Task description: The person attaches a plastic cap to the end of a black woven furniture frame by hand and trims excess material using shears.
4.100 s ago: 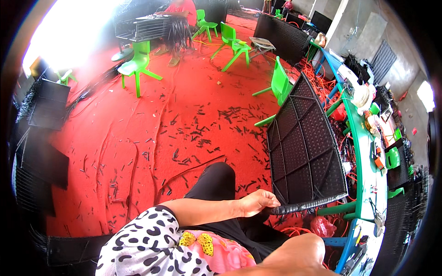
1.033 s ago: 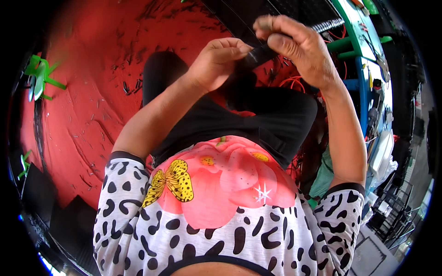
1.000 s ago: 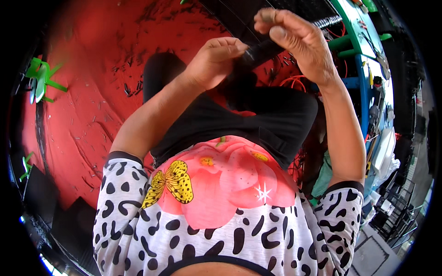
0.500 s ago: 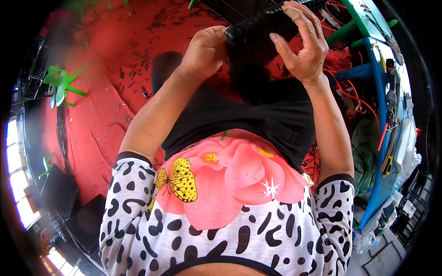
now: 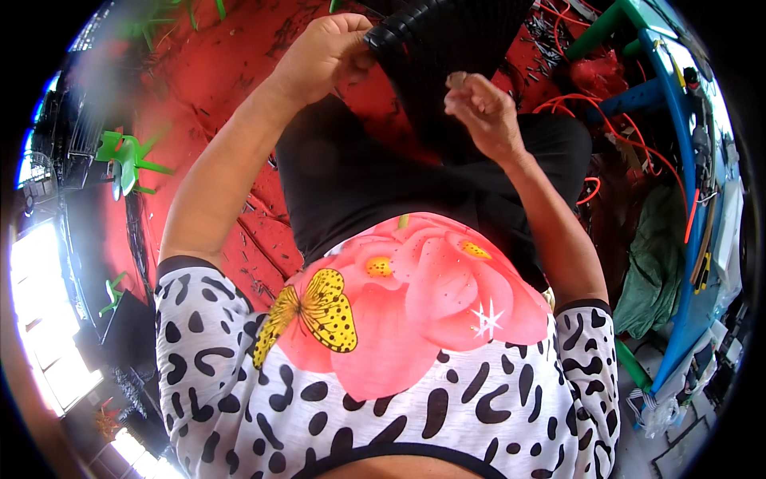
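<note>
The left hand [image 5: 323, 56] is closed around the ribbed edge of a black mesh panel [image 5: 455, 48], which stands over the person's lap at the top of the view. The right hand [image 5: 483, 112], just below that edge, pinches something small between fingertips; what it is cannot be told. The panel is dark grid-work with a corrugated rim. Beneath lies a red floor covering [image 5: 207, 88]; a green plastic chair [image 5: 128, 160] stands well apart to the left.

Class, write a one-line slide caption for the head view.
Left hand grips the black mesh panel's ribbed edge; right hand pinches something small beside it.
</note>
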`<state>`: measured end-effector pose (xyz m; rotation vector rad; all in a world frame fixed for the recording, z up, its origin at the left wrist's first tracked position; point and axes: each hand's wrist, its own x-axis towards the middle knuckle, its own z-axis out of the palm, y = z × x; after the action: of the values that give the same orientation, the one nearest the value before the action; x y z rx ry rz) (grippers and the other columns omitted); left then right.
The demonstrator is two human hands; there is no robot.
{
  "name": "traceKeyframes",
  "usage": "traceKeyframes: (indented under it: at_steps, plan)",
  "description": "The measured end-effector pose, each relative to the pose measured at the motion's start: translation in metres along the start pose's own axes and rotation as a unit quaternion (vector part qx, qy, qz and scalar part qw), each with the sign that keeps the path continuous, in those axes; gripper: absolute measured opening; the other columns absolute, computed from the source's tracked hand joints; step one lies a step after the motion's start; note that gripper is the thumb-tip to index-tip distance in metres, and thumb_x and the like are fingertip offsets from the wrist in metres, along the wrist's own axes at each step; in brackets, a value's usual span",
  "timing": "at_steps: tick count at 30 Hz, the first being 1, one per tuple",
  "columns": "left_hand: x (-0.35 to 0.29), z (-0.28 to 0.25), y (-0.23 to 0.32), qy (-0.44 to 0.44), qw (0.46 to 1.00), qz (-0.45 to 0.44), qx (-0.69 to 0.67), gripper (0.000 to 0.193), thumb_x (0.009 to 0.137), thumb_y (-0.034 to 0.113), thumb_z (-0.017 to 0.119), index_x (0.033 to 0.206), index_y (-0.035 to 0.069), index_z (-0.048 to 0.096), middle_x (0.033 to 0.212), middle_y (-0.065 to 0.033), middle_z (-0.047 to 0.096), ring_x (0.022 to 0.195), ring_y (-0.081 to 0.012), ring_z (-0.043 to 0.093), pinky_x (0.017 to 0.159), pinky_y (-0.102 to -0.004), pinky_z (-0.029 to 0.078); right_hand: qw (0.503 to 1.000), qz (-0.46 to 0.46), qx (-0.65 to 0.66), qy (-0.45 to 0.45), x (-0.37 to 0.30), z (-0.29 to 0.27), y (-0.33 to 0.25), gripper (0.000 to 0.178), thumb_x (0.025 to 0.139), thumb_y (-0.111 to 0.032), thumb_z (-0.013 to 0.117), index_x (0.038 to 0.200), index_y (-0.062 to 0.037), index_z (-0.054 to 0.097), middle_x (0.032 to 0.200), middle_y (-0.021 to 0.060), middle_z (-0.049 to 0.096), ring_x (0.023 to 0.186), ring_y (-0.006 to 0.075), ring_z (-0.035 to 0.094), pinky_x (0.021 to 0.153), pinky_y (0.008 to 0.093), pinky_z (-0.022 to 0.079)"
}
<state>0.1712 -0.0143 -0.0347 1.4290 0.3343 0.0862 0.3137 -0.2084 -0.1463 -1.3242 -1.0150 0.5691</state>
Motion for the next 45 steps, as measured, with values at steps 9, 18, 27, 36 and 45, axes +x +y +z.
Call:
traceKeyframes:
  at_steps: [9,18,27,36,45]
  plan:
    - [0.004,0.008,0.008,0.003,0.997,-0.031,-0.075,0.026,0.083,0.016,0.061,0.103,0.005,0.048,0.073,-0.0008,0.055,0.056,-0.0096,0.05,0.054,-0.0221,0.043,0.995,0.08,0.05,-0.032,-0.022,0.02,0.004,0.016,0.079,-0.003,0.061,0.092,0.0037,0.055,0.085,0.0068,0.061,0.067,0.0087,0.058,0.062,0.0217,0.048]
    - [0.006,-0.01,0.0,-0.095,0.983,-0.042,-0.15,0.019,0.088,0.016,0.053,0.103,0.005,0.053,0.081,0.0001,0.057,0.068,-0.0068,0.053,0.058,-0.0237,0.046,0.989,-0.114,-0.096,0.003,-0.008,0.017,-0.032,0.02,0.074,-0.002,0.065,0.092,0.0028,0.057,0.08,0.0084,0.06,0.068,0.017,0.06,0.061,0.0253,0.048]
    - [0.0,-0.003,-0.008,-0.071,0.988,-0.023,-0.135,0.025,0.083,0.019,0.057,0.103,0.005,0.05,0.08,0.001,0.054,0.064,-0.0085,0.049,0.055,-0.0244,0.039,0.849,-0.43,-0.306,0.005,0.07,0.019,-0.119,0.026,0.075,-0.011,0.065,0.097,0.0012,0.057,0.098,0.0127,0.061,0.095,0.029,0.057,0.084,0.037,0.043]
    - [0.001,0.006,-0.017,-0.078,0.981,0.014,-0.179,0.019,0.085,0.015,0.055,0.099,0.003,0.054,0.076,0.0002,0.054,0.06,-0.0081,0.049,0.05,-0.0226,0.039,0.781,-0.437,-0.43,-0.115,0.095,0.008,-0.109,0.033,0.077,-0.037,0.061,0.092,-0.009,0.058,0.089,0.0017,0.055,0.085,0.0224,0.052,0.079,0.0348,0.036]
    - [-0.009,0.034,0.0,-0.113,0.976,-0.004,-0.186,0.012,0.085,0.015,0.056,0.086,0.003,0.054,0.06,0.003,0.043,0.048,-0.0061,0.037,0.046,-0.0206,0.033,0.776,-0.458,-0.403,-0.163,0.089,-0.003,-0.135,0.038,0.082,-0.047,0.049,0.078,-0.0099,0.056,0.076,0.0012,0.054,0.067,0.0193,0.051,0.069,0.0315,0.035]
